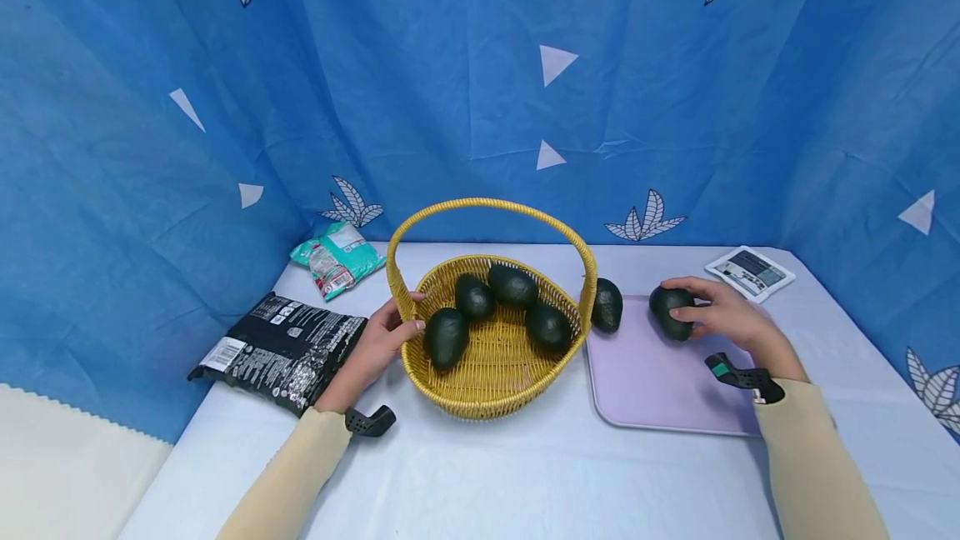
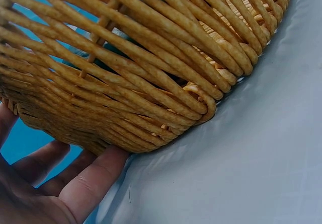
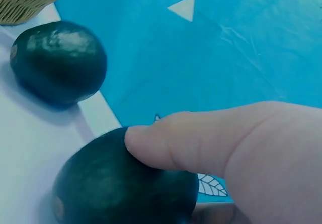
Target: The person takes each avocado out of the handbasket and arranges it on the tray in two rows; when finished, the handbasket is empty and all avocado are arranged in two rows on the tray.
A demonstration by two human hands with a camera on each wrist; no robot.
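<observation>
- Dark-green avocado (image 1: 664, 314) sat clamped between thumb and fingers of the right hand (image 1: 722, 319).
- Wicker basket (image 1: 483, 408) was gripped at its side by fingers of the left hand (image 1: 377, 347).

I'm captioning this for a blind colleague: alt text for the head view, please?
A person's right hand grips a dark green avocado at a lilac tray, while the left hand holds a wicker basket of four avocados. Another avocado lies by the tray's far left corner; two packets lie left of the basket.
</observation>
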